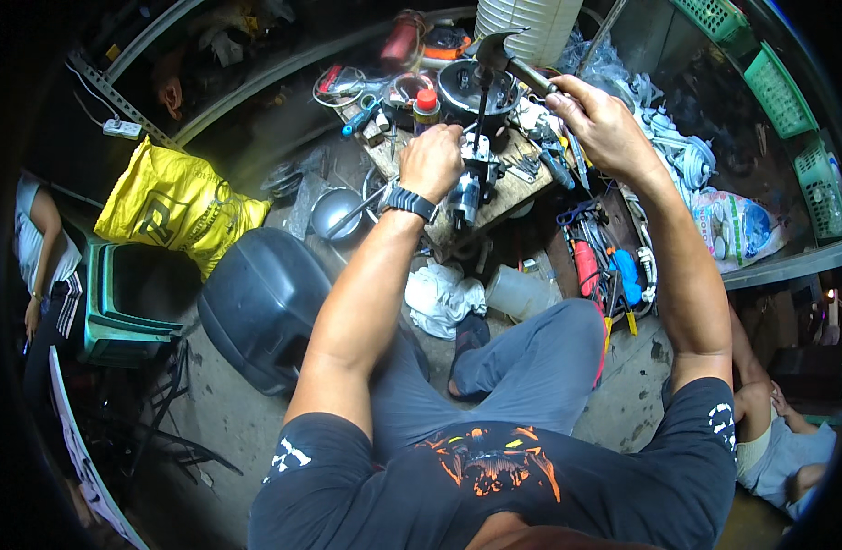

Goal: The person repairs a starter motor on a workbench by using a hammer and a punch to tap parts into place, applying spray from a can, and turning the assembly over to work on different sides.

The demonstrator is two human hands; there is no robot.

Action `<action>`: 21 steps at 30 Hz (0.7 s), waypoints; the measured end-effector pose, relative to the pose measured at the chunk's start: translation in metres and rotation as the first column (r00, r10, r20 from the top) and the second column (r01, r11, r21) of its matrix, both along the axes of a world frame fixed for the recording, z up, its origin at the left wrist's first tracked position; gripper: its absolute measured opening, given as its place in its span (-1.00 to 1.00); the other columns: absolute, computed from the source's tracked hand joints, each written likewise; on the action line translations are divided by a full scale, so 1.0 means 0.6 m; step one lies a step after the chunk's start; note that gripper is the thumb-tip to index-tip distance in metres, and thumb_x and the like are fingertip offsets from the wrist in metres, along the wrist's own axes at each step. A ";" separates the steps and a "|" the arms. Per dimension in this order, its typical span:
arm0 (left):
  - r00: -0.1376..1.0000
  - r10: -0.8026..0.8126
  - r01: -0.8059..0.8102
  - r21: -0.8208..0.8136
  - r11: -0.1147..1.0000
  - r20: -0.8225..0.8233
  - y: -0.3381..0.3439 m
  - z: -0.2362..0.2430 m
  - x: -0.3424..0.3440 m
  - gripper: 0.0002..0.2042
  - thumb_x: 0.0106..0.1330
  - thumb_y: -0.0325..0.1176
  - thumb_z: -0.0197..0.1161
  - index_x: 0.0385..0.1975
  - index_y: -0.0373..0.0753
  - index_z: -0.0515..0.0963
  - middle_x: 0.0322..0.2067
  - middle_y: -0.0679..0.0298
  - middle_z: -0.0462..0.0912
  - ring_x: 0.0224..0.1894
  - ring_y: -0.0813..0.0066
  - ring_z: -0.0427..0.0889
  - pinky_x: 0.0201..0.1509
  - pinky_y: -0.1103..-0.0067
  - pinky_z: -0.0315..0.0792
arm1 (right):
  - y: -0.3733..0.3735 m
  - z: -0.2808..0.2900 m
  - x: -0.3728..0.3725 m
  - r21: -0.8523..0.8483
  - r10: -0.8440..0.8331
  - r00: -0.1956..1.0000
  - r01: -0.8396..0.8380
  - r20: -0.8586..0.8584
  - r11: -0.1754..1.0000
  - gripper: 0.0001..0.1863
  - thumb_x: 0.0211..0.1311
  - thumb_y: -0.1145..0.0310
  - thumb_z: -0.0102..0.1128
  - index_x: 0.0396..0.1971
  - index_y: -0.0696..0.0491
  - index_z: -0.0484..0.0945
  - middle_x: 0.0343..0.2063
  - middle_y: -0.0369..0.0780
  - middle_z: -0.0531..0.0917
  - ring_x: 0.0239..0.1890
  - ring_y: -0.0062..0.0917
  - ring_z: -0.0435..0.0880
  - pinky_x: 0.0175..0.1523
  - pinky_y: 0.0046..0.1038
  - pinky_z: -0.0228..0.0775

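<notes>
My right hand (604,126) grips the handle of a hammer (528,77), its head raised over the workbench. Under the hammer head a dark thin rod (481,115), like a screwdriver or punch, stands nearly upright on a small silver motor-like part (465,197). My left hand (432,163), with a watch on its wrist, is closed just left of the rod and the part. Its fingertips are partly hidden, so what it grips does not show clearly. Behind that hand stands a small bottle with a red cap (426,103).
Tools and small parts crowd the low wooden bench (508,203). A metal bowl (337,213), a black plastic case (265,307) and a yellow sack (178,203) lie to the left. A tool tray (614,225) stands right of my knees. Other people sit at both sides.
</notes>
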State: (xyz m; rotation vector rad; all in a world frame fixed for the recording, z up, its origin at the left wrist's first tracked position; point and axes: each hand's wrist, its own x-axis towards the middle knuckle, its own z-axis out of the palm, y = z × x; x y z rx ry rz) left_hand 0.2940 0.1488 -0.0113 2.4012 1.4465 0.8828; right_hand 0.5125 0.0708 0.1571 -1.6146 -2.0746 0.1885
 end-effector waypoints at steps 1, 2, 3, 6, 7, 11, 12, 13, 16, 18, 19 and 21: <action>1.000 0.006 -0.006 0.000 1.000 0.001 -0.001 0.000 -0.001 -0.79 0.37 -0.31 0.17 -0.16 -0.24 0.68 -0.23 0.02 0.73 -0.10 -0.05 0.70 -0.02 0.13 0.56 | -0.006 0.012 -0.004 -0.059 -0.019 0.999 0.017 -0.040 0.998 -0.65 0.53 0.14 0.10 0.07 0.08 0.57 -0.25 0.04 0.72 -0.11 -0.03 0.73 -0.05 -0.15 0.52; 1.000 -0.005 0.005 -0.004 1.000 -0.013 0.007 0.004 -0.003 -0.78 0.37 -0.30 0.16 -0.16 -0.24 0.68 -0.22 0.01 0.73 -0.10 -0.05 0.70 -0.02 0.14 0.57 | 0.004 0.009 0.008 0.055 0.021 0.999 -0.019 -0.046 0.998 -0.64 0.54 0.13 0.10 0.10 0.08 0.57 -0.25 0.02 0.72 -0.14 -0.10 0.75 -0.05 -0.17 0.52; 1.000 0.003 -0.003 0.015 1.000 0.000 0.010 0.002 -0.002 -0.78 0.37 -0.30 0.16 -0.15 -0.24 0.68 -0.22 -0.01 0.73 -0.11 -0.05 0.71 -0.02 0.14 0.57 | 0.000 0.014 0.003 0.122 0.016 0.995 -0.004 -0.099 0.993 -0.65 0.54 0.14 0.10 0.09 0.07 0.57 -0.27 0.02 0.73 -0.18 -0.11 0.76 -0.09 -0.20 0.53; 1.000 -0.004 0.004 0.021 1.000 0.004 0.009 -0.004 -0.002 -0.78 0.36 -0.30 0.17 -0.16 -0.24 0.68 -0.21 0.00 0.73 -0.11 -0.05 0.70 -0.02 0.14 0.56 | -0.020 0.014 -0.016 0.245 -0.018 0.985 0.061 -0.171 0.968 -0.69 0.54 0.18 0.12 0.07 0.06 0.57 -0.31 0.03 0.74 -0.24 -0.10 0.77 -0.16 -0.26 0.54; 1.000 -0.009 0.009 0.018 1.000 0.001 0.008 -0.001 0.003 -0.78 0.36 -0.30 0.17 -0.16 -0.24 0.68 -0.21 0.01 0.73 -0.10 -0.04 0.71 -0.02 0.14 0.57 | -0.024 0.006 -0.019 0.193 -0.062 0.976 0.104 -0.211 0.976 -0.70 0.54 0.20 0.13 0.06 0.06 0.57 -0.32 0.04 0.73 -0.25 -0.08 0.77 -0.18 -0.25 0.55; 1.000 -0.010 0.010 0.027 1.000 0.015 0.006 -0.002 -0.004 -0.77 0.35 -0.31 0.17 -0.14 -0.25 0.68 -0.20 0.02 0.73 -0.09 -0.03 0.71 0.00 0.16 0.57 | 0.005 -0.006 0.013 -0.027 0.022 0.999 -0.024 -0.041 0.999 -0.65 0.53 0.13 0.11 0.06 0.07 0.57 -0.18 0.07 0.71 -0.05 -0.05 0.73 -0.01 -0.14 0.51; 1.000 0.017 -0.017 0.004 1.000 -0.007 -0.006 0.000 -0.002 -0.77 0.34 -0.33 0.17 -0.13 -0.26 0.68 -0.19 0.03 0.74 -0.08 -0.01 0.71 0.01 0.18 0.58 | 0.000 -0.007 0.011 0.014 0.023 0.998 -0.023 -0.053 1.000 -0.64 0.53 0.12 0.12 0.08 0.07 0.58 -0.17 0.03 0.73 -0.06 -0.06 0.74 -0.01 -0.19 0.54; 1.000 0.013 -0.014 0.016 1.000 0.003 -0.004 -0.001 -0.003 -0.77 0.34 -0.33 0.17 -0.13 -0.25 0.68 -0.19 0.03 0.74 -0.07 -0.01 0.71 0.01 0.18 0.58 | -0.003 0.002 0.012 0.013 -0.015 0.998 0.016 -0.055 1.000 -0.62 0.53 0.12 0.11 0.10 0.08 0.58 -0.17 0.00 0.76 -0.05 -0.11 0.77 0.00 -0.23 0.56; 0.999 0.003 -0.004 0.061 0.998 0.032 0.008 -0.003 -0.006 -0.77 0.35 -0.33 0.16 -0.13 -0.25 0.68 -0.18 0.03 0.74 -0.07 0.00 0.71 0.01 0.19 0.57 | -0.018 0.011 0.004 0.182 0.006 0.980 0.031 -0.200 0.983 -0.65 0.54 0.17 0.12 0.13 0.08 0.55 -0.21 -0.04 0.79 -0.11 -0.23 0.81 -0.06 -0.29 0.58; 1.000 0.008 -0.009 0.037 0.999 0.016 0.006 -0.001 -0.007 -0.77 0.35 -0.33 0.16 -0.14 -0.25 0.68 -0.18 0.03 0.74 -0.07 0.00 0.71 0.01 0.18 0.57 | -0.017 0.002 -0.004 0.212 0.002 0.983 0.038 -0.186 0.977 -0.66 0.54 0.20 0.13 0.14 0.07 0.55 -0.22 -0.03 0.78 -0.13 -0.24 0.82 -0.08 -0.29 0.58; 1.000 0.008 -0.008 0.026 1.000 0.008 0.004 0.005 -0.006 -0.78 0.35 -0.33 0.17 -0.14 -0.26 0.68 -0.18 0.03 0.74 -0.07 0.00 0.71 0.01 0.18 0.57 | -0.018 -0.003 -0.005 0.228 -0.003 0.984 0.045 -0.178 0.973 -0.66 0.54 0.21 0.13 0.14 0.07 0.55 -0.22 -0.03 0.78 -0.15 -0.25 0.82 -0.10 -0.29 0.58; 1.000 0.011 -0.011 0.023 1.000 -0.009 0.003 0.006 -0.005 -0.78 0.35 -0.33 0.17 -0.14 -0.26 0.68 -0.18 0.03 0.74 -0.08 0.01 0.70 0.01 0.19 0.57 | -0.014 -0.020 0.003 0.144 0.009 0.987 0.014 -0.161 0.990 -0.65 0.53 0.19 0.14 0.13 0.09 0.56 -0.23 0.04 0.74 -0.14 -0.11 0.79 -0.11 -0.22 0.57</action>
